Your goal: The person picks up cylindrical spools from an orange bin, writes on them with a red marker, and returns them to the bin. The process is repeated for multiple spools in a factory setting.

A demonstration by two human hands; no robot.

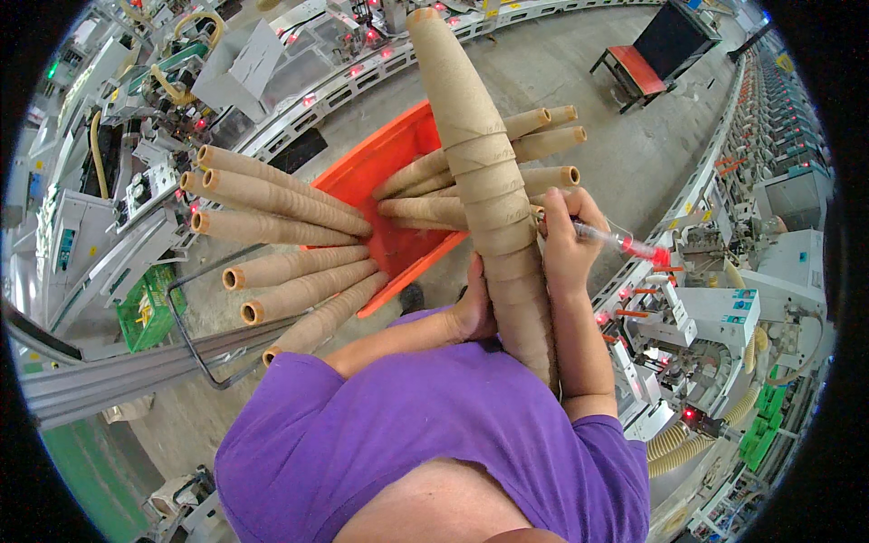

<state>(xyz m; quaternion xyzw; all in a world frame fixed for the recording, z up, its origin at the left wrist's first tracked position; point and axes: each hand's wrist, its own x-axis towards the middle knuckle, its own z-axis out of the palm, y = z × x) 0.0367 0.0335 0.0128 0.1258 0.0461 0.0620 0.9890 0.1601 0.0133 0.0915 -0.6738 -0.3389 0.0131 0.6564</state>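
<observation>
A long stack of nested brown cardboard yarn cones (496, 185) leans against my front, its narrow tip pointing up and away. My left hand (474, 306) is around its lower left side, the fingers hidden behind the cones. In my right hand (574, 233) is a slim pen (625, 242) with a clear barrel and red end, gripped between bent fingers. Its writing end meets the right side of the stack. Small handwritten marks show on several cones. Beyond the stack stands an orange bin (398, 258), with more cone stacks (281, 195) fanning out over its left and right sides.
Machine rows with red lights curve along the left (136, 181) and right (724, 312). A metal rail (118, 376) and green basket (149, 308) are at left. A red-topped stool (636, 71) stands far right beside a dark box (674, 41).
</observation>
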